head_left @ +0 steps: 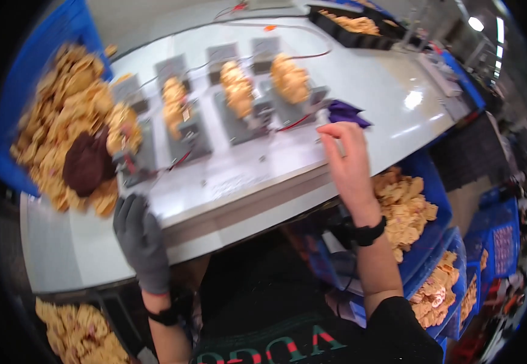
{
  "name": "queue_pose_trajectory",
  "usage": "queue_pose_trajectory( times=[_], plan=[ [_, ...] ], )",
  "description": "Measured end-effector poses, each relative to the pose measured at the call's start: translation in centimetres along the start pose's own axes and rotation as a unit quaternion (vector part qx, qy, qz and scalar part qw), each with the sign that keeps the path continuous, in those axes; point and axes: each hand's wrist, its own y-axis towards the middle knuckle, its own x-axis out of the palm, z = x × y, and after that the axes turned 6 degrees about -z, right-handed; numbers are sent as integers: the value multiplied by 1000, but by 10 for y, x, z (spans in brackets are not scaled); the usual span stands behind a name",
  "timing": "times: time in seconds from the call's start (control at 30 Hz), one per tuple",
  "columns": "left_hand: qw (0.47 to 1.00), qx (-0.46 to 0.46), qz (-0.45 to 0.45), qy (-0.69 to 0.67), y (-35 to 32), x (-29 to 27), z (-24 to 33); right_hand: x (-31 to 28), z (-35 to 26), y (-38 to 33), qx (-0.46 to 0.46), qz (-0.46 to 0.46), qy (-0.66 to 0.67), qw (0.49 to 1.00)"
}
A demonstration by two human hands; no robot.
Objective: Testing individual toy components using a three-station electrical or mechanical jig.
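Observation:
My left hand [139,239], in a grey glove, lies at the front left edge of the white board. Its fingers are stretched out beside the lower end of the leftmost fixture [145,148], and nothing shows in them. My bare right hand [349,159] is over the board's right end, its thumb and index tips close together in a loose pinch; anything between them is too small to make out. Just beyond it lies a purple cloth [346,113]. Tan moulded pieces [236,90] sit on several grey fixtures in a row, with red and black wires.
Left of the board, a blue bin [9,136] is heaped with tan pieces [57,121], with a dark maroon cloth [87,162] on them. More blue bins [436,182] of tan pieces stand at right, below the table. A black tray [330,37] is at the back.

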Motion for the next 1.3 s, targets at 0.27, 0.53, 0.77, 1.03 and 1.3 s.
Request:
queue_pose_trajectory(
  times=[0.27,0.53,0.77,1.03,1.3],
  plan=[
    [999,-43,16,-3,-5,-9,1,37,-33,8,-85,-178,46,979],
    [998,-42,40,-12,-7,-14,5,49,-57,4,-30,-230,40,972],
    [997,-35,61,-42,2,-13,3,60,-99,8,-87,-196,25,976],
    [996,-45,61,-42,1,-15,2,56,-70,-1,0,-170,-10,985],
    [996,-69,36,-47,-5,-15,1,55,-75,-2,7,-156,-22,987]
  ],
)
